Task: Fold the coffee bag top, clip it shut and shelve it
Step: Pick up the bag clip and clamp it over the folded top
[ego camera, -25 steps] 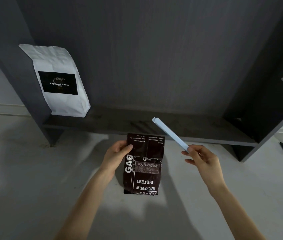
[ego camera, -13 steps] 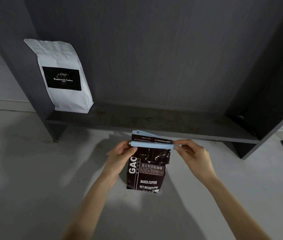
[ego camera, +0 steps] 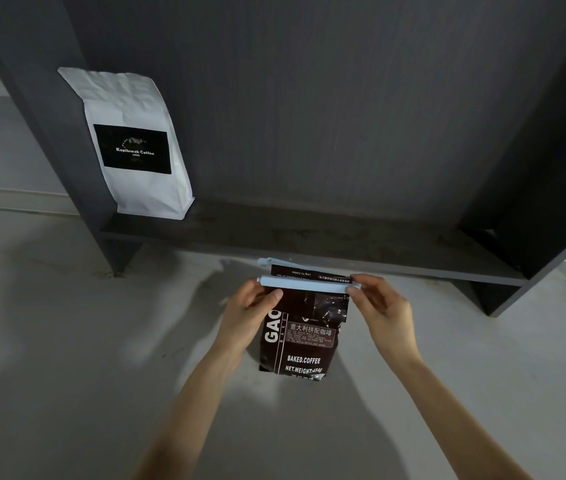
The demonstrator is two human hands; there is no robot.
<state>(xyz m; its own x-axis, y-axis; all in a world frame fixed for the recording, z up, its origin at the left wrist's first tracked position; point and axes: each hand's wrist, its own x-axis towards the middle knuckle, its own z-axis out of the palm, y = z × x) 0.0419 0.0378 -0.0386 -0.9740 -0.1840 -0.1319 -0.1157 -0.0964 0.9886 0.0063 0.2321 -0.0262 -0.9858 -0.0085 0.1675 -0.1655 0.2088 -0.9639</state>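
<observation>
- Shelf board (ego camera: 309, 237): bare from its middle to the right end.
- White coffee bag (ego camera: 136, 143): upright at the shelf's left end, against the left side panel (ego camera: 42, 116).
- Right side panel (ego camera: 534, 202): closes off the right end.
- Floor (ego camera: 67, 341) ahead of the shelf: open.

dim, cool light | soft shadows on floor (ego camera: 67, 341) | wide-angle edge bending | sharp centre

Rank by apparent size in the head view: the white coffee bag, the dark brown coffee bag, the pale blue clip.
1. White paper coffee bag with a black label, standing on the dark shelf.
2. Dark brown foil coffee bag: nearer the camera and partly covered by the left hand, so the gap is unsure.
3. Pale blue plastic bar clip.
</observation>
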